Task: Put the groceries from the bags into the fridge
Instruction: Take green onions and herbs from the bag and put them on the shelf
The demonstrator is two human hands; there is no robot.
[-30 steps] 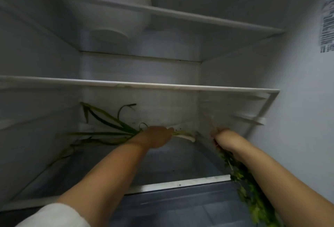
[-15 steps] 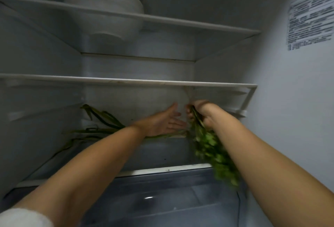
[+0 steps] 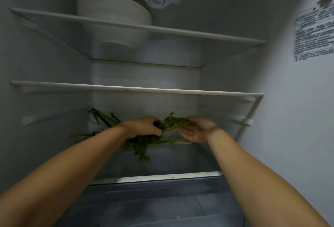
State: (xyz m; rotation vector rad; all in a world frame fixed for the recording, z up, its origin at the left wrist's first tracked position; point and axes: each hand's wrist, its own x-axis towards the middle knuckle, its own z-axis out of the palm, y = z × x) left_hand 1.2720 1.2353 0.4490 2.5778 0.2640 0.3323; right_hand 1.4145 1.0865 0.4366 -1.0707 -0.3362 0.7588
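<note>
Head view: our left hand [image 3: 144,127] now grips the herbs [image 3: 173,123]; right hand [image 3: 197,130] has let go, fingers loose, at 12 o'clock on the shelf [image 3: 162,178].

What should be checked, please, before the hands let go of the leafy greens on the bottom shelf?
1. Leafy greens over the bottom shelf, not past its front edge: ok.
2. Left hand grips the bunch: ok.
3. Right hand holds the stems: cannot tell; its palm faces up and the fingers look loose.
4. Bunch fully resting on the shelf: cannot tell.
5. Green onions at the back left out of the way: ok.
6. Room under the middle shelf: ok.
</note>
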